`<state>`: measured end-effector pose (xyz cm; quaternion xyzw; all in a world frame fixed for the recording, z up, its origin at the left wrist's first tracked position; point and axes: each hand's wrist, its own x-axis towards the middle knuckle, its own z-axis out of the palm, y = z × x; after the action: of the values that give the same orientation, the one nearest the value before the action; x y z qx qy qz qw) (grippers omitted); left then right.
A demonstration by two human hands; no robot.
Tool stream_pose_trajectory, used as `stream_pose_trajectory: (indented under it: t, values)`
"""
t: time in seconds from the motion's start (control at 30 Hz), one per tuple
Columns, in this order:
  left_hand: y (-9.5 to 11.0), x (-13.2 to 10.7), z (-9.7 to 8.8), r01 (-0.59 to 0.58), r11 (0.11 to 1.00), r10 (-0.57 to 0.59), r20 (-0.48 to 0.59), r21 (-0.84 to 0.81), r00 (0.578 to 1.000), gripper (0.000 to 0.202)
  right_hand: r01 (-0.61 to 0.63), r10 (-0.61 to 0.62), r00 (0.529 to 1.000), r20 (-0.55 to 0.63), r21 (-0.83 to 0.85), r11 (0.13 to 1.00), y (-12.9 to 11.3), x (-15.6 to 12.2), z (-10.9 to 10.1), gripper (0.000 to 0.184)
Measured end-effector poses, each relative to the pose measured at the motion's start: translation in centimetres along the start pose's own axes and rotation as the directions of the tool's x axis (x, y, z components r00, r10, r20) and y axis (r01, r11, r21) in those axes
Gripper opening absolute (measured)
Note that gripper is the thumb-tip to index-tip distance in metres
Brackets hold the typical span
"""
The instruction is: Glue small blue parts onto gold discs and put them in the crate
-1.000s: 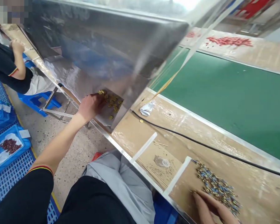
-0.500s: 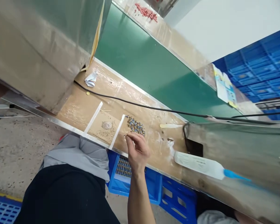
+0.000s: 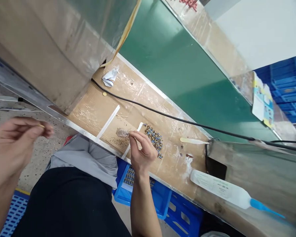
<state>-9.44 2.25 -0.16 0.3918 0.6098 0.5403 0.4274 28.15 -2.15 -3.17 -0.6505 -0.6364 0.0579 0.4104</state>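
My right hand (image 3: 141,151) rests on the brown workbench (image 3: 93,108), thumb and forefinger pinched at a small round clear blob (image 3: 122,132) between two white tape strips. A heap of small blue and gold parts (image 3: 155,139) lies just right of that hand. My left hand (image 3: 13,144) is raised at the left, off the bench, fingers pinched on a tiny gold piece (image 3: 41,125). One gold piece (image 3: 104,94) lies loose near the black cable (image 3: 177,119).
A large foil-covered metal box (image 3: 51,49) fills the upper left. A green conveyor belt (image 3: 185,75) runs behind the bench. A white bottle with a blue tip (image 3: 224,190) lies at the right. Blue crates (image 3: 162,204) sit under the bench.
The view swung right from the foil box. My left hand left the gold pieces there and came up pinching one. My right hand moved from the parts heap to the clear blob.
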Motion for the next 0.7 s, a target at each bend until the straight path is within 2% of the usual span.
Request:
stream_pose_trajectory:
  t: [0.1,0.17,0.23,0.5,0.7]
  values:
    - [-1.1,-3.1,1.2,0.157,0.987,-0.158,0.158,0.017,0.975,0.018,0.013,-0.013,1.000,0.008,-0.015,1.000,0.0,0.1,0.0,0.015]
    - [-1.6,-3.9,1.8,0.262,0.964,-0.264,0.246,0.042,0.933,0.018,0.013,-0.013,1.000,0.022,-0.027,1.000,-0.1,0.2,0.0,0.015]
    - [-1.9,-4.0,2.3,0.310,0.949,-0.313,0.299,0.058,0.902,0.021,0.012,-0.010,0.999,0.033,-0.036,0.999,-0.2,0.3,-0.1,0.014]
    - [-2.0,-3.4,3.1,0.406,0.905,-0.421,0.393,0.124,0.818,0.042,0.025,-0.022,0.999,0.048,-0.051,0.998,-0.5,0.5,-0.2,0.015]
    - [-2.1,-3.4,3.0,0.412,0.902,-0.427,0.407,0.129,0.808,0.042,0.086,-0.084,0.995,0.047,-0.047,0.995,-0.2,0.2,-0.3,0.023]
